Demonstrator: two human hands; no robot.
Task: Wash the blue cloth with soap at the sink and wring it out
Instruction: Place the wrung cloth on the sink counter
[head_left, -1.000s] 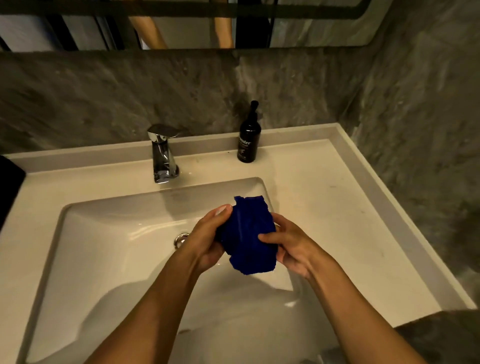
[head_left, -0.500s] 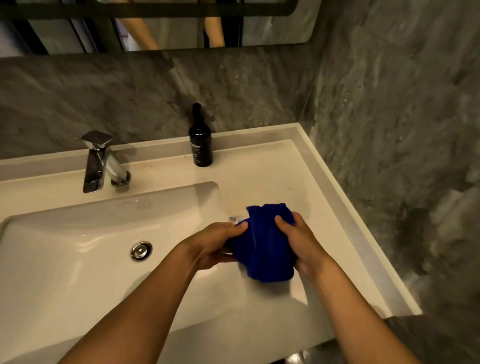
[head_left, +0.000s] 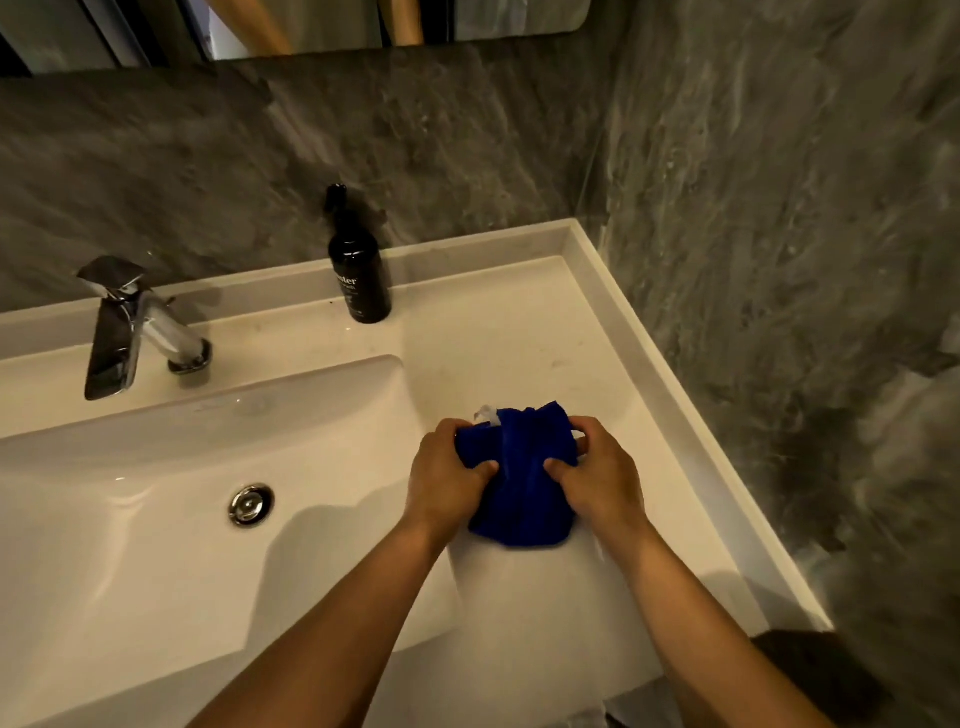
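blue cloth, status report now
Left hand and right hand both gripping blue cloth, bunched over the counter. Faucet off. Nothing in the way.

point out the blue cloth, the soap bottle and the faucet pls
blue cloth (head_left: 519, 483): head view, middle of the bunched fabric between both hands.
soap bottle (head_left: 359, 278): head view, dark body by the label.
faucet (head_left: 117, 338): head view, chrome spout.
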